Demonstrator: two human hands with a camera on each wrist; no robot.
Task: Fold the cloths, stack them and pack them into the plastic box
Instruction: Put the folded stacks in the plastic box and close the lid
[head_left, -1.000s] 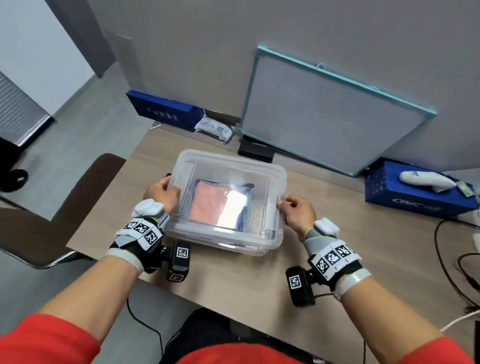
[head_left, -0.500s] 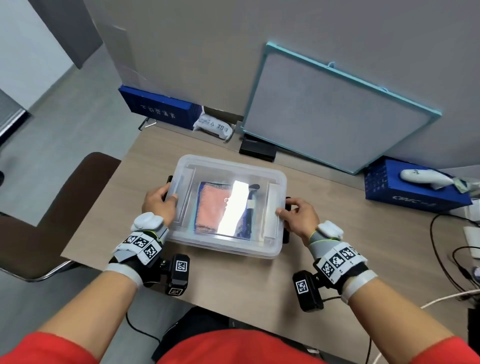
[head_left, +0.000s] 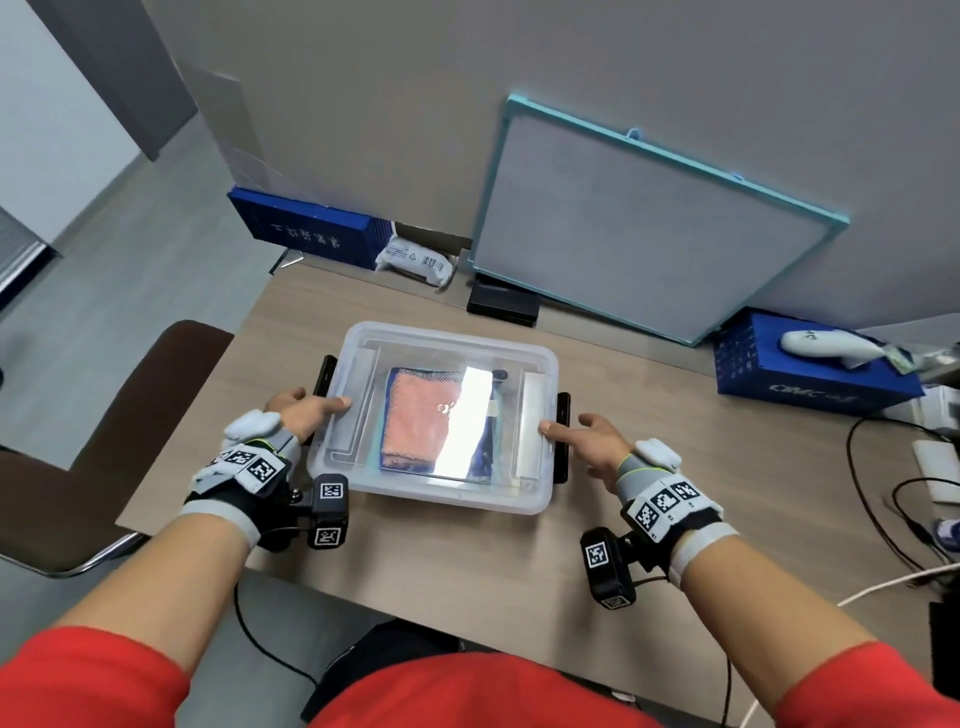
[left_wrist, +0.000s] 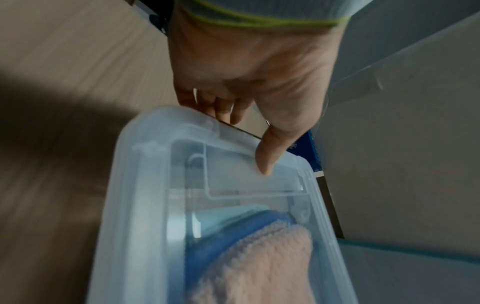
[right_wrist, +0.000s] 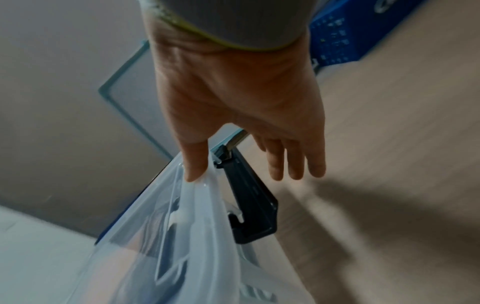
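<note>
The clear plastic box stands on the table with its lid on. Inside lies a folded stack, a pink cloth on top of a blue cloth. My left hand is at the box's left end. Its thumb lies straight on the lid, and its fingers reach down outside the left black latch. My right hand is at the right end, with only its thumb touching the lid's rim. Its fingers are straight and clear of the right latch.
A teal-framed board leans on the wall behind the box, with a black block at its foot. Blue boxes sit at back right and back left. Cables lie right. A brown chair stands left.
My right hand's fingers have come off the right latch and straightened, leaving only the thumb on the lid. My left hand stays at the left end. The box has hardly moved.
</note>
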